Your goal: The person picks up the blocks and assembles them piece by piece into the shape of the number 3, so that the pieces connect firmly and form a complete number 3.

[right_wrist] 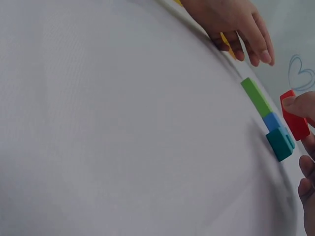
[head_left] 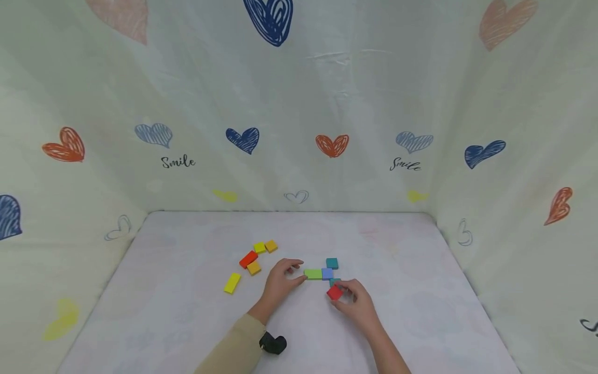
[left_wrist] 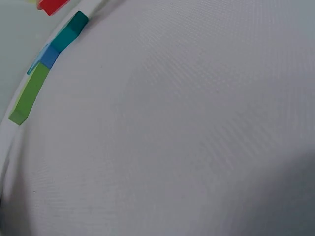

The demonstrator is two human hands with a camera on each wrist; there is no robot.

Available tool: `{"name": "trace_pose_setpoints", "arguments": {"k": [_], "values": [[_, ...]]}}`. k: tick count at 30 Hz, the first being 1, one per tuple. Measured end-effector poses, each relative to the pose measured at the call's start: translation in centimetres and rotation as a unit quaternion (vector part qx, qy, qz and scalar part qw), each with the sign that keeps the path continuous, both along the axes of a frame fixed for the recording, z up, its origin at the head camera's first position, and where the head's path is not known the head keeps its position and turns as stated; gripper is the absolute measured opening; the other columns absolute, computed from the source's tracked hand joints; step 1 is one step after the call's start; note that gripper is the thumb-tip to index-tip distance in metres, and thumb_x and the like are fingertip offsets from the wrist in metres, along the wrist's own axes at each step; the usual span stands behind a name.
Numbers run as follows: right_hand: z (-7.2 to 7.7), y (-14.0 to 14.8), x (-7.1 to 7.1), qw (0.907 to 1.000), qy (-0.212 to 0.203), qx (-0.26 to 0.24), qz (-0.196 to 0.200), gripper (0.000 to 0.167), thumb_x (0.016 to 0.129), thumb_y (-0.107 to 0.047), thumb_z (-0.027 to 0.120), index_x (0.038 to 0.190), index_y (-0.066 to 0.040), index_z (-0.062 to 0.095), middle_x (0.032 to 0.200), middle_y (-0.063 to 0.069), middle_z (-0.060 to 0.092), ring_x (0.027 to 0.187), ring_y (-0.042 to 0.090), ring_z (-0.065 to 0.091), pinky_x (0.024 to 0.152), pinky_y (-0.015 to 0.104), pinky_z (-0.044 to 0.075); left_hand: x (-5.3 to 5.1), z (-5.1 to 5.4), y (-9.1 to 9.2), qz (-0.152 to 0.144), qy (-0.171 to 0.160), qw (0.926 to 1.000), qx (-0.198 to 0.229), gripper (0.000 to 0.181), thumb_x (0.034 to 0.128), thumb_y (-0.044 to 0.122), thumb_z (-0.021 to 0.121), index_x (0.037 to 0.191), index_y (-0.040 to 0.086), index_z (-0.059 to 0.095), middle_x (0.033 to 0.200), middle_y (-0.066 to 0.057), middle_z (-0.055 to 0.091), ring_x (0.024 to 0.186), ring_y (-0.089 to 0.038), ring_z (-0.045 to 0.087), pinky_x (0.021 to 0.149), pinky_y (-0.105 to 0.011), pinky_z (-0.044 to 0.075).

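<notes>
My right hand (head_left: 358, 306) pinches a red block (head_left: 334, 292) between thumb and fingers, beside the near teal block (head_left: 334, 282). In the right wrist view the red block (right_wrist: 295, 116) is off the table, above that teal block (right_wrist: 279, 144). A light green block (head_left: 313, 274), a blue block (head_left: 327, 274) and another teal block (head_left: 331, 263) lie together with it. My left hand (head_left: 282, 283) hovers by the green block's left end, fingers loosely bent and holding nothing. In the right wrist view a small gap separates that hand (right_wrist: 236, 27) from the green block (right_wrist: 256, 97).
Left of the left hand lie a red-orange block (head_left: 248, 259), a long yellow block (head_left: 232, 283), a small yellow block (head_left: 259, 248) and two orange blocks (head_left: 254, 268). They rest on a white cloth-covered table (head_left: 187, 311). A heart-printed curtain (head_left: 289, 104) encloses the back and sides.
</notes>
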State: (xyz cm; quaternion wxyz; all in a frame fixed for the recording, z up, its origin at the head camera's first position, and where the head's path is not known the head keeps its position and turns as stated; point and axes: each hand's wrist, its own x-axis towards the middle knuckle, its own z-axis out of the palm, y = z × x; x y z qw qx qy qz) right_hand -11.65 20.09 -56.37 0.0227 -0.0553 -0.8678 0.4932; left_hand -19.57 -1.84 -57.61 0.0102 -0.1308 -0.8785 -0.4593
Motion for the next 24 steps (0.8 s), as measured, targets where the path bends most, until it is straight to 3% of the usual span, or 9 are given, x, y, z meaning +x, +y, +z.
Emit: {"name": "trace_pose_setpoints", "arguments": {"k": [5,13,24], "values": [[-0.9,0.2,0.3,0.9999,0.009,-0.002,-0.008,0.04,0.074,-0.011,0.085,0.112,-0.018,0.072,0.097,-0.007,0.058,0.093,0.015,0.049,0.078,0.028,0.044,-0.4,-0.5,0.5,0.017,-0.006,0.9998,0.001,0.035,0.0797,0.023,0.082,0.113,0.018,0.07,0.1,0.006,0.063,0.093,-0.014,0.054,0.084,-0.033,0.049],[-2.0,0.6,0.5,0.9998,0.01,0.012,-0.014,0.04,0.074,-0.01,0.084,0.11,-0.022,0.072,0.099,-0.011,0.059,0.098,0.012,0.051,0.088,0.033,0.048,-0.3,-1.1,1.0,0.019,0.031,0.9972,-0.065,0.033,0.079,0.032,0.082,0.109,0.021,0.073,0.099,0.009,0.065,0.096,-0.014,0.057,0.087,-0.035,0.049],[-2.1,0.2,0.6,0.9993,-0.01,0.036,0.006,0.042,0.073,-0.008,0.084,0.112,-0.021,0.073,0.098,-0.011,0.057,0.103,0.014,0.05,0.093,0.038,0.046,-0.1,-1.4,0.9,0.03,0.039,0.9922,-0.115,0.032,0.0783,0.034,0.082,0.107,0.023,0.074,0.099,0.012,0.066,0.096,-0.011,0.057,0.085,-0.031,0.049]]}}
